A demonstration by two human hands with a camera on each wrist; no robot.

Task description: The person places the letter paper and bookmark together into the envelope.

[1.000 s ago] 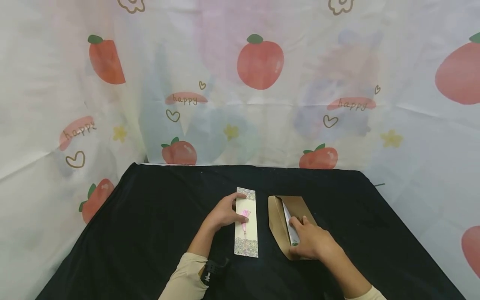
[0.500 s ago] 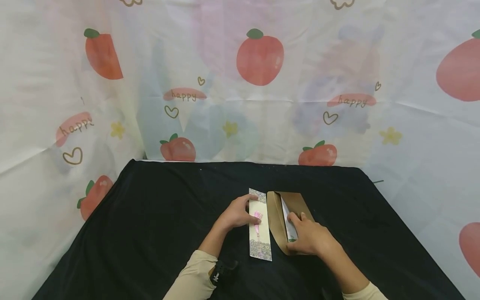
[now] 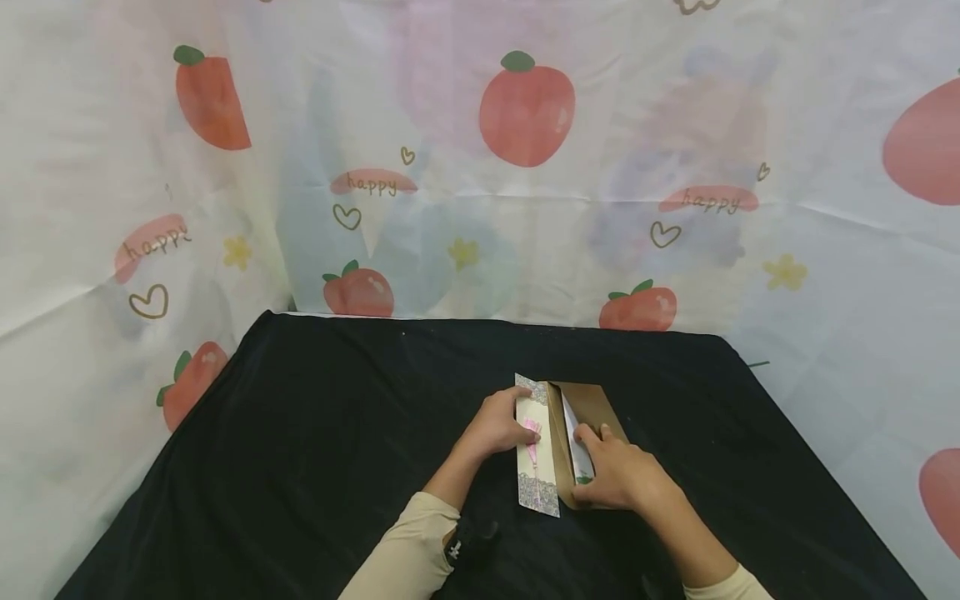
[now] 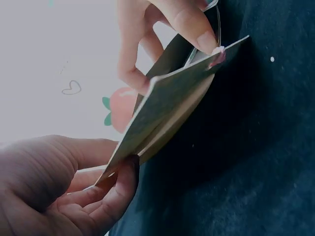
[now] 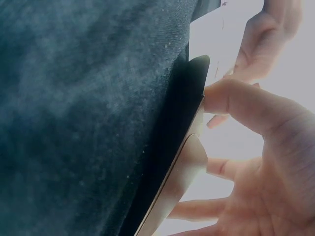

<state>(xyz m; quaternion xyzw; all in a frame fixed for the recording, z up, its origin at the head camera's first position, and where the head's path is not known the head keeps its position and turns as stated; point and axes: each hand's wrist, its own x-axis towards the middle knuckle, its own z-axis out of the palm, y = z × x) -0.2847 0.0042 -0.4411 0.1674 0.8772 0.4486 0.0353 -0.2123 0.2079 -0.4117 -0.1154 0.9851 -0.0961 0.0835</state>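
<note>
My left hand pinches a tall cream bookmark-like card by its left side. The card has lace-pattern ends and a pink tassel on its front. It is tilted and overlaps the left part of a brown kraft envelope. A white paper shows in the envelope's mouth. My right hand grips the envelope at its opening, thumb and fingers spread apart along it. In the left wrist view the card stands on a slant between both hands, the envelope behind it.
A black cloth covers the table. Behind it hangs a pale curtain printed with peaches, hearts and the word happy. A black band sits on the left wrist.
My left hand has carried the card rightward, from beside the envelope to over its left part, and the card has tilted. The right hand and the envelope have hardly shifted.
</note>
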